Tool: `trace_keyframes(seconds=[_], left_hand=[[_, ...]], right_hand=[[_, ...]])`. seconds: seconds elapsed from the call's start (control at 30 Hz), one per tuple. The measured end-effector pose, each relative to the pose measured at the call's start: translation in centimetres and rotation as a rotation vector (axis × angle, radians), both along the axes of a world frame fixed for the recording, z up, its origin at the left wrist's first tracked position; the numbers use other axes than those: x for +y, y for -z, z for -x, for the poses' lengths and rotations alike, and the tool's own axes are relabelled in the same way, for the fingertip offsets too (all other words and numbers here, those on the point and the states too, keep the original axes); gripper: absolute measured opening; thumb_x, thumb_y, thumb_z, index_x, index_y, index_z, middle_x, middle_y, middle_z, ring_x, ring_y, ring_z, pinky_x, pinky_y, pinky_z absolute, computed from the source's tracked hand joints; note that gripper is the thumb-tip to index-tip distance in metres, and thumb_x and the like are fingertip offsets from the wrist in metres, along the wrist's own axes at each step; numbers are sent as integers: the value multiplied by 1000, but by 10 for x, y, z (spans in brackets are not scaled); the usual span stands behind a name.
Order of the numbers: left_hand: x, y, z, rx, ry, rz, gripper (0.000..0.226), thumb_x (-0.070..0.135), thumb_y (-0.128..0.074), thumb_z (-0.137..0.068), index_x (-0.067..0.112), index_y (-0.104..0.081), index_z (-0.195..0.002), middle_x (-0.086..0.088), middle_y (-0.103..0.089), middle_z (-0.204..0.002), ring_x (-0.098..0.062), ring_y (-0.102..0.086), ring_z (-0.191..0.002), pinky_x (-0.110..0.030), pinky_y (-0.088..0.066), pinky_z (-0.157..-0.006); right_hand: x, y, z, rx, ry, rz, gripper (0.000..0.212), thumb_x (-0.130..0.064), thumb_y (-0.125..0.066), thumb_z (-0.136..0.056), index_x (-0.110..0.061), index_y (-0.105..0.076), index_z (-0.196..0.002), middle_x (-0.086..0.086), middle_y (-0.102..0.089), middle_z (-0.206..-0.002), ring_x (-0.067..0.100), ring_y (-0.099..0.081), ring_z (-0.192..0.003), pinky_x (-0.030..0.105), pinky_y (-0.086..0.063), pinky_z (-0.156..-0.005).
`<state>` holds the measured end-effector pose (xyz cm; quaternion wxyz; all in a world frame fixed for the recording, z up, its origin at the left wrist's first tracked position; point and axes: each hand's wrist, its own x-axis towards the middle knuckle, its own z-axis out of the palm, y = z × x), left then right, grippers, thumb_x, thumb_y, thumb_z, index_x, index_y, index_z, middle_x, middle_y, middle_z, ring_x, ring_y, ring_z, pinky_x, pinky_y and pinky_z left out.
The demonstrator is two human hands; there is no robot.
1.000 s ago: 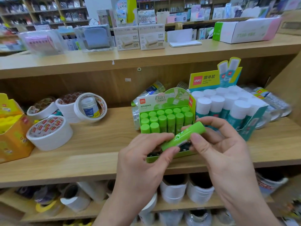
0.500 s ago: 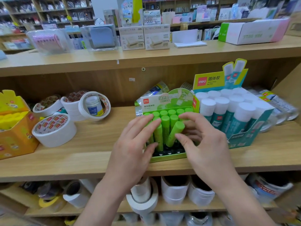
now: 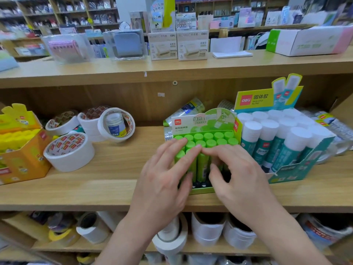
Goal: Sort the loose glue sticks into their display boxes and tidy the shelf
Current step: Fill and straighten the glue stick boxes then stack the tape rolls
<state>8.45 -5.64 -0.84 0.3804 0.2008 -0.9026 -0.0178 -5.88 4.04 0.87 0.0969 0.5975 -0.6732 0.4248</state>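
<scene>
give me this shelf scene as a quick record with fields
left hand: straight fingers resting on green sticks
right hand: curled fingertips on the front row, grip unclear
green box: back rows full, some front slots look empty
teal box: right of green box, holds white-capped sticks
tape rolls: left on shelf
yellow box: far left

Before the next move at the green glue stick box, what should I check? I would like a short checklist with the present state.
1. Left hand fingers flat on the green glue sticks: ok.
2. Right hand grip on a stick: cannot tell.
3. Front sticks fully seated: cannot tell, hands cover them.
4. Green box front row full: not ok, dark empty holes show.
5. White-capped sticks standing in rows in teal box: ok.
</scene>
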Motion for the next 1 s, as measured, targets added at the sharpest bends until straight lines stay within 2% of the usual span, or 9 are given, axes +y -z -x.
trace_keyframes(seconds=[0.13,0.27,0.33,0.4,0.5,0.57,0.7,0.83,1.0], left_hand=[[0,2,1,11,-29,30,53,8,-58,-83,19,-55,-134,-4,-52,-139,-24,-45,-132,-45,-46,-97],[-1,0,0,-26,-39,44,57,9,-60,-80,20,-53,-135,-1,-52,-141,-19,-44,-134,-44,-44,-100],[-3,-2,-3,-64,-32,33,59,12,-61,-80,19,-50,-138,1,-50,-142,-16,-42,-136,-43,-44,-101],[-5,-6,-6,-78,-8,-5,59,17,-59,-82,15,-48,-140,2,-49,-143,-13,-37,-138,-41,-43,-104],[-7,-9,-7,-57,50,-87,61,25,-56,-84,12,-44,-142,3,-47,-144,-11,-29,-142,-35,-35,-111],[-8,-10,-7,-68,70,-106,62,27,-56,-83,13,-44,-142,3,-45,-146,-12,-27,-143,-34,-32,-112],[-14,-14,-5,-124,21,-30,56,25,-56,-82,16,-51,-137,5,-50,-142,-15,-34,-140,-43,-42,-104],[-12,-22,-4,-140,-17,3,54,26,-59,-80,18,-55,-133,5,-55,-137,-17,-39,-137,-44,-45,-99],[-11,-17,-20,-130,59,-121,67,31,-57,-83,16,-37,-146,6,-36,-152,-13,-23,-144,-43,-36,-109]], right_hand=[[2,-5,1,-26,-15,-13,28,-14,-57,-80,-22,-68,-105,-12,-62,-87,12,-54,-85,28,-43,-76],[4,-5,3,4,21,5,29,-16,-59,-81,-19,-70,-107,-5,-57,-93,15,-52,-92,26,-41,-82],[4,-4,0,88,74,25,34,-18,-58,-82,-15,-68,-114,1,-56,-105,21,-52,-100,32,-42,-88],[2,-2,-4,201,102,1,43,-25,-53,-86,-11,-60,-127,7,-55,-126,27,-50,-119,42,-41,-99],[-2,1,-11,335,122,-110,56,-35,-42,-89,-7,-50,-137,7,-46,-145,24,-39,-137,47,-31,-109],[-4,3,-14,370,143,-187,58,-37,-38,-89,-8,-50,-138,6,-47,-145,21,-39,-137,49,-28,-109],[-8,-4,-13,384,172,-216,52,-33,-43,-85,-10,-58,-130,4,-57,-136,19,-49,-130,50,-32,-109],[-9,-10,-16,383,188,-247,52,-37,-43,-84,-10,-62,-125,4,-61,-131,21,-51,-128,52,-33,-108],[-13,-11,-28,287,180,-213,59,-43,-40,-86,-10,-55,-132,6,-53,-140,21,-43,-134,49,-26,-111]])
